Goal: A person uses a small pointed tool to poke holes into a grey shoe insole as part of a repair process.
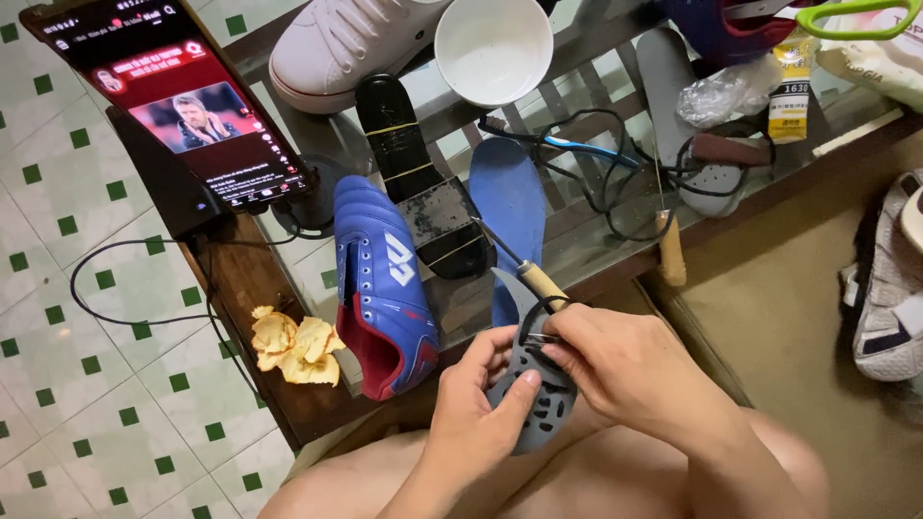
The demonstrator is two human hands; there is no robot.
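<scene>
the left hand holds a grey studded shoe sole above the lap, fingers clamped on its edge. the right hand has its fingers pinched together on black thread at the sole's top, with a wooden-handled awl against it. on the desk lie a blue football boot, a blue insole, a white bowl, and a yellow glue tube at the far right.
</scene>
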